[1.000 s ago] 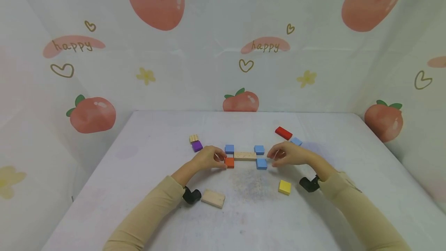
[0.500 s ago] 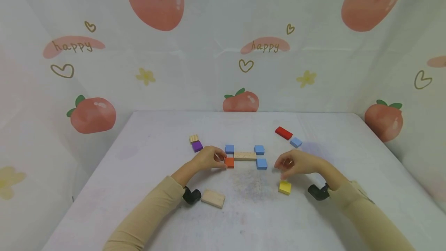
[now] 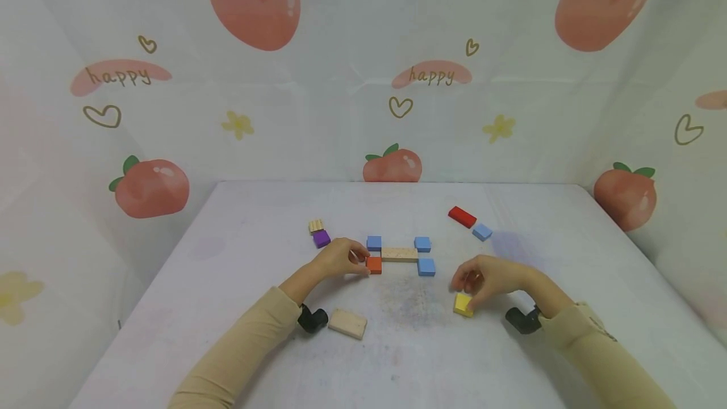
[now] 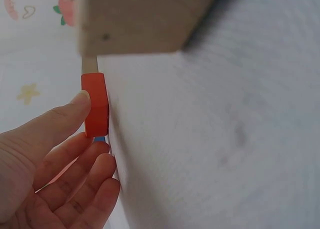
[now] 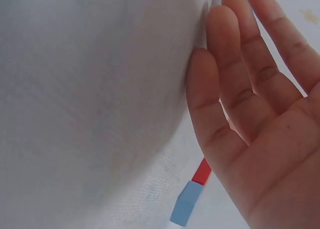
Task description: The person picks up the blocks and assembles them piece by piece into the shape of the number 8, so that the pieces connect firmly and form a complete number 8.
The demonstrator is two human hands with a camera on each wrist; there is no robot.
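Note:
My left hand point(image 3: 339, 256) pinches an orange block point(image 3: 373, 265) at the left end of a beige wooden block point(image 3: 399, 255). In the left wrist view the thumb lies on the face of that orange block point(image 4: 96, 106) and the index finger is at its lower edge. Two blue blocks point(image 3: 423, 244) point(image 3: 426, 267) flank the beige block's right end, and another blue block point(image 3: 373, 243) sits behind the orange one. Over a yellow block point(image 3: 462, 305) on the table, my right hand point(image 3: 495, 275) is spread, its thumb overlapping the block's right edge. The right wrist view does not show that block.
A loose beige plank point(image 3: 348, 324) lies in front, beside the left wrist. At the back left are a purple block point(image 3: 321, 238) and a striped tan block point(image 3: 315, 226). Farther right lie a red block point(image 3: 462, 216) and a blue block point(image 3: 482, 232).
My right hand has come away from beside the right-hand blue blocks, moving toward me and slightly right to the yellow block. The left hand keeps its place at the orange block.

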